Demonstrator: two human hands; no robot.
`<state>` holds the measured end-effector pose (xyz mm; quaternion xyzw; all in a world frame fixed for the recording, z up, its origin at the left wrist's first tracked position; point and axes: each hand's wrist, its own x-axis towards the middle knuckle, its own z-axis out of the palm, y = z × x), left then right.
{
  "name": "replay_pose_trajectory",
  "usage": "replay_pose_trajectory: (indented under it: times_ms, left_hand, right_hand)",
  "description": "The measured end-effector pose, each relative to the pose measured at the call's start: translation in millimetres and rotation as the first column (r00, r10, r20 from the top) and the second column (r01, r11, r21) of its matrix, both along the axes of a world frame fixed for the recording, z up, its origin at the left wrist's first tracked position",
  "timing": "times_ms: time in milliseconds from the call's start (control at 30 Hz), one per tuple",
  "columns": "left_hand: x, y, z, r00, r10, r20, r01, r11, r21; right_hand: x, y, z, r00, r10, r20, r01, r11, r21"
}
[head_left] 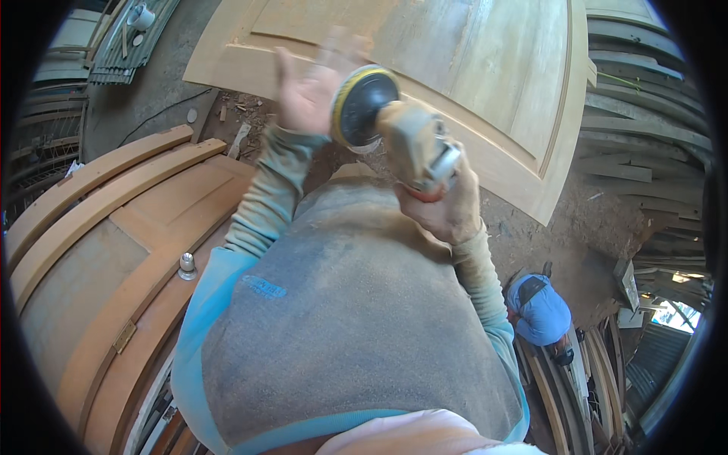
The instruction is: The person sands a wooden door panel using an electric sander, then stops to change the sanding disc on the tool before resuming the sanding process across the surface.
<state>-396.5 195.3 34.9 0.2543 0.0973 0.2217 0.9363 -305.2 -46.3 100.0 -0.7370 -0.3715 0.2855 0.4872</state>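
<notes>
My right hand (446,208) is wrapped around the body of a dusty angle grinder (413,140). On its head sits a round black backing pad (360,110) with a yellow rim, tilted up off the wood and turned toward my left hand (307,95). That hand holds nothing; its palm shows, its fingers are spread and smeared by motion, and it is close beside the pad. I cannot tell whether they touch. Beyond both hands lies a pale wooden panelled door (455,83), its near edge passing behind the grinder.
At left, another brown wooden door (163,208) and long curved-looking beams (98,178) lie stacked, with a small metal knob (187,265) on top. A person in a blue shirt (542,311) is low down at right. Stacked planks (637,114) line the right side.
</notes>
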Motion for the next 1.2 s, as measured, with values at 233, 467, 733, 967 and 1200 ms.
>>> replay_pose_trajectory:
  times_ms: [233, 467, 733, 967, 1200]
  left_hand:
    - [-17.5, 6.9, -4.0, 0.983, -0.177, 0.048, 0.181, 0.978, -0.098]
    - [-9.9, -3.9, 18.2, 0.994, -0.104, 0.032, 0.099, 0.988, 0.120]
    - [-21.3, 15.7, 17.8, 0.996, 0.082, 0.031, -0.081, 0.997, -0.008]
    - [-29.4, 15.0, -3.3, 0.994, 0.100, 0.052, -0.094, 0.989, -0.113]
    - [-28.2, 17.5, -0.9, 0.991, -0.097, 0.089, 0.102, 0.994, -0.049]
  right_hand:
    - [-7.4, 13.3, -5.0, 0.994, 0.080, 0.078, -0.074, 0.994, -0.077]
    - [-7.5, 30.4, -16.6, 0.983, 0.171, 0.059, -0.161, 0.976, -0.146]
    - [-2.5, 49.3, -8.7, 0.987, 0.151, 0.048, -0.147, 0.986, -0.082]
    - [-0.6, 51.0, -5.7, 0.999, 0.044, 0.009, -0.044, 0.998, 0.054]
    - [1.6, 62.2, -9.9, 0.984, 0.158, 0.077, -0.151, 0.985, -0.086]
